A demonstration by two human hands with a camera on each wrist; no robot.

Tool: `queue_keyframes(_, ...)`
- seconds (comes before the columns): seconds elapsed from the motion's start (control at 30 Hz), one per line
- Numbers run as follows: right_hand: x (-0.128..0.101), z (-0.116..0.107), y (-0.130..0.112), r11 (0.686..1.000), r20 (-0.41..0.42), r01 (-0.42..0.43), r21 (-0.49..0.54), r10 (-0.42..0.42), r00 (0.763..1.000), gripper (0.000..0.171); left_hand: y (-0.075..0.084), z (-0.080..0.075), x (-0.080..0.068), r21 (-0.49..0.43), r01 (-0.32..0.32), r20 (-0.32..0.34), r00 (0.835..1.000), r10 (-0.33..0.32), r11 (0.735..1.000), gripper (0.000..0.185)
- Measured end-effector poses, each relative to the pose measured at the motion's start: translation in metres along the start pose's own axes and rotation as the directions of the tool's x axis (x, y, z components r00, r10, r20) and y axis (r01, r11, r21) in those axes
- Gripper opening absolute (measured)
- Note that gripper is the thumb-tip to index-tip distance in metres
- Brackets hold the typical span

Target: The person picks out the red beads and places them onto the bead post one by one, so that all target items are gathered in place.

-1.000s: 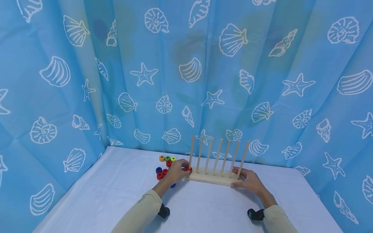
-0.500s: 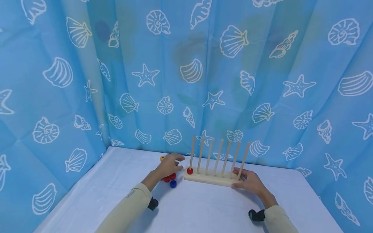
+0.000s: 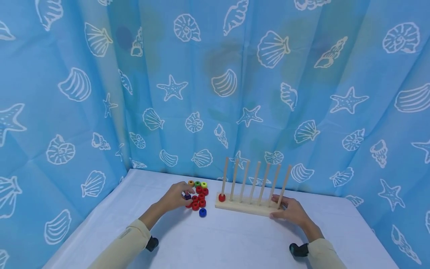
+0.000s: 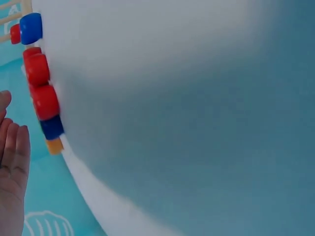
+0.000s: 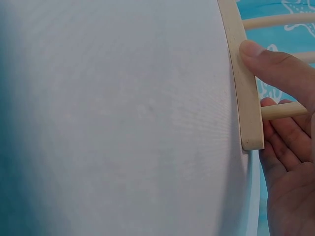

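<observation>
My left hand [image 3: 176, 196] is over the left side of a bead cluster, its thumb and fingers apart around a dark blue bead [image 3: 187, 196]. In the left wrist view the relaxed fingers stand clear of that blue bead [image 4: 51, 128], which lies beside red beads [image 4: 45, 102]. With thumb in front and fingers behind, my right hand [image 3: 290, 212] grips the right end of a wooden peg rack [image 3: 245, 207]. One red bead [image 3: 222, 197] sits at the bottom of the rack's leftmost peg; the other pegs carry nothing.
Several red beads [image 3: 202, 203] lie between my left hand and the rack. Orange [image 3: 191, 183], green [image 3: 197, 184] and yellow [image 3: 204, 184] beads sit behind them, with a blue bead [image 3: 203, 212] in front. A shell-patterned curtain [image 3: 215, 89] hangs behind the white-covered table [image 3: 235, 243].
My left hand lets go of the red bead, leaving it on the leftmost peg, and moves left to the loose beads. My right hand stays at the rack's end.
</observation>
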State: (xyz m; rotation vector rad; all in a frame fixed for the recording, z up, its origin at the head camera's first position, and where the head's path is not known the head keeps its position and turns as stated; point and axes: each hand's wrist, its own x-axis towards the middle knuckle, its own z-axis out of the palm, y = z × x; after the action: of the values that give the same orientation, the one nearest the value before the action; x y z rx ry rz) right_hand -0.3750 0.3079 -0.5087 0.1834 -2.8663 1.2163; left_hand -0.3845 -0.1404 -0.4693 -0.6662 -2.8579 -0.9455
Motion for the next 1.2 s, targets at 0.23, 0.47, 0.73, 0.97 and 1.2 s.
queue_keyframes(0.23,0.001,0.000,0.005,1.000,-0.003,-0.010,-0.011,0.010,1.000,0.076,-0.011,0.002,-0.010,-0.003,0.001,0.011,1.000,-0.001,1.000,0.028)
queue_keyframes(0.47,0.000,0.001,0.005,1.000,-0.001,-0.011,-0.005,0.011,1.000,0.076,-0.014,0.008,-0.012,0.013,0.044,0.049,0.998,-0.044,0.999,0.030)
queue_keyframes(0.73,0.000,0.001,0.003,1.000,-0.004,0.000,-0.007,0.000,1.000,0.075,-0.015,0.011,-0.011,0.021,0.094,0.072,0.993,-0.096,0.995,0.031)
queue_keyframes(0.97,0.001,0.001,0.004,1.000,0.005,-0.009,-0.002,0.009,1.000,0.077,-0.017,0.013,-0.011,0.001,0.106,0.070,0.992,-0.106,0.994,0.032)
queue_keyframes(1.2,0.000,0.001,0.003,1.000,0.000,0.005,-0.004,-0.005,1.000,0.076,-0.016,0.013,-0.013,-0.014,0.111,0.051,0.993,-0.110,0.994,0.031)
